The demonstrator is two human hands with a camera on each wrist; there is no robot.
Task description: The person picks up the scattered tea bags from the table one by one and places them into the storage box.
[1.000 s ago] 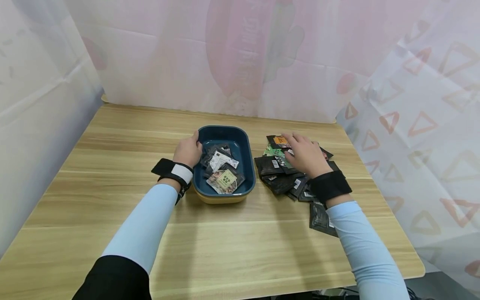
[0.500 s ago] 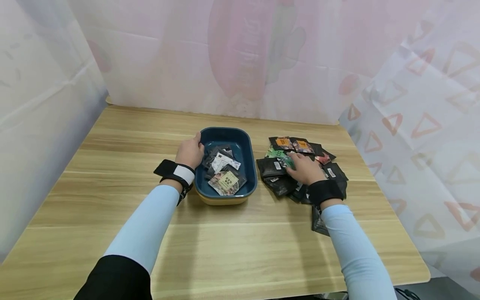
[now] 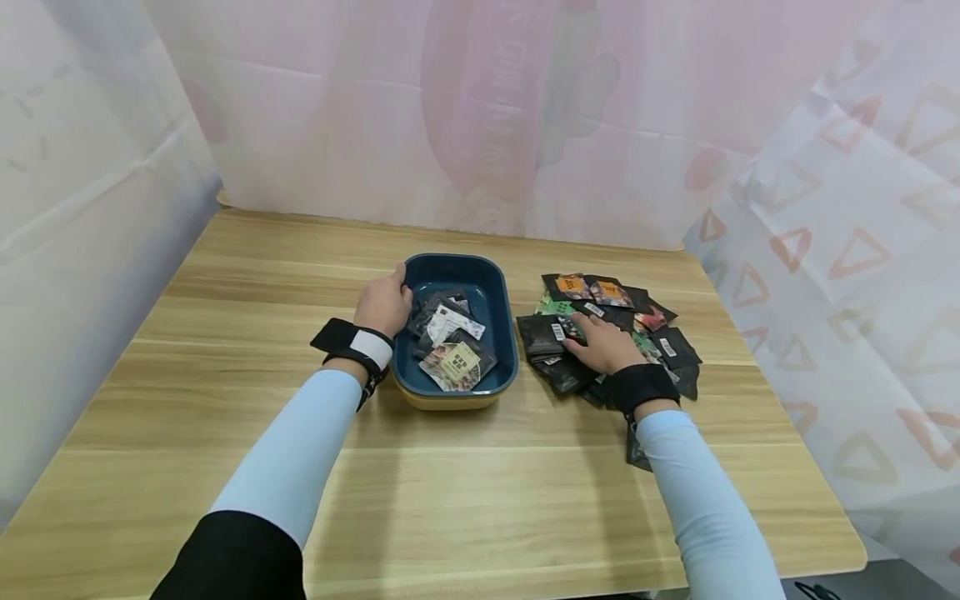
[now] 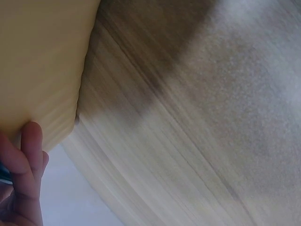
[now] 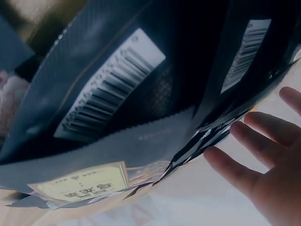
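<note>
A few small foil packets already lie in the deep blue oval plastic tray on the wooden counter. Many more wait in the dark packet pile just right of the tray. The left hand has its grip curled over the tray's left rim. The right hand lies on the pile with a spread, flat grip.

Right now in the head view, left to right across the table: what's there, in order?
Left hand on the tray's left rim → blue tray holding sachets → right hand resting on the loose pile of dark sachets on the wooden table.
</note>
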